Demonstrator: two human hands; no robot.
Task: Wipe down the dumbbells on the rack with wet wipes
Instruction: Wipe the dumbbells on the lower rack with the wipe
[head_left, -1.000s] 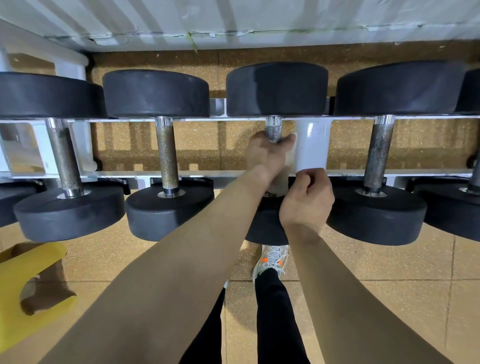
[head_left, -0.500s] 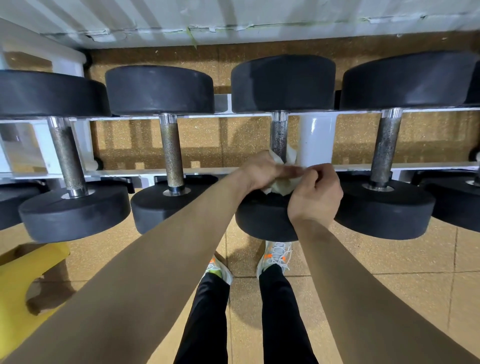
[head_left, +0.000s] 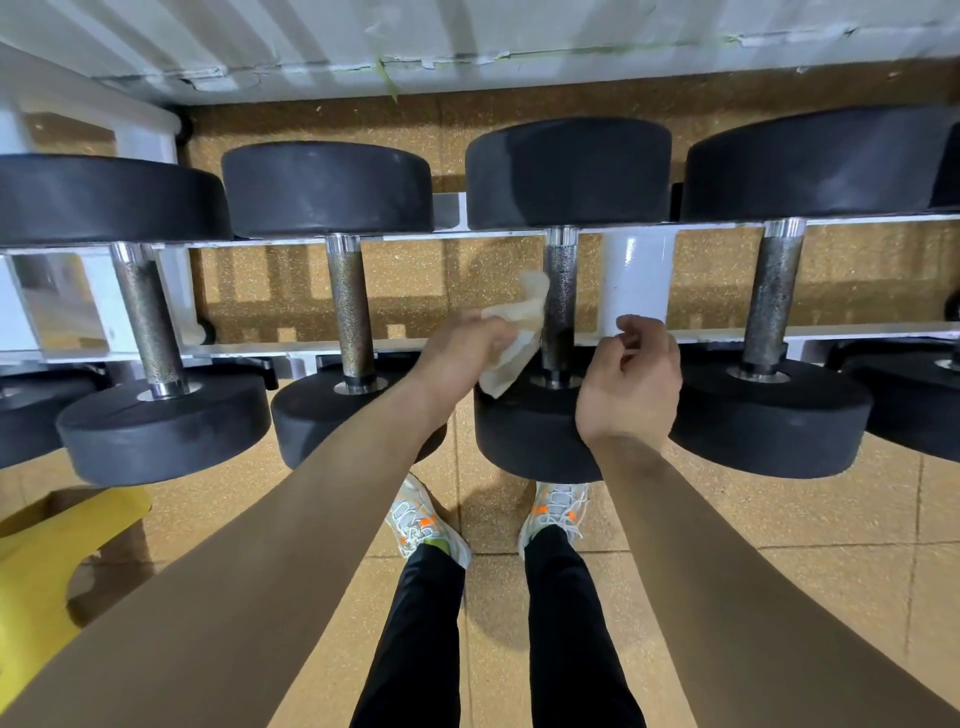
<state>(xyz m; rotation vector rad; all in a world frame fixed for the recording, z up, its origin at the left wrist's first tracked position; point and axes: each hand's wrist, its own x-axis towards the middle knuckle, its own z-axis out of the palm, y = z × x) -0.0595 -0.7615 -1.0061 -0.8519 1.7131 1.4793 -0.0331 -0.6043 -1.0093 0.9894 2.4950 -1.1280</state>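
Black round-headed dumbbells (head_left: 327, 187) with knurled steel handles lie side by side across the white metal rack (head_left: 641, 275), each head resting on a rail. I hold the crumpled off-white wet wipe (head_left: 514, 338) in my left hand (head_left: 457, 353), against the left side of the middle dumbbell's handle (head_left: 560, 291), its lower end hanging over the near head.

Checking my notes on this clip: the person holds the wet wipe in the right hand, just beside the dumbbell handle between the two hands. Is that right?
Wrong hand: in the head view the wet wipe is held in the left hand, just beside the dumbbell handle between the two hands; the right hand looks empty.
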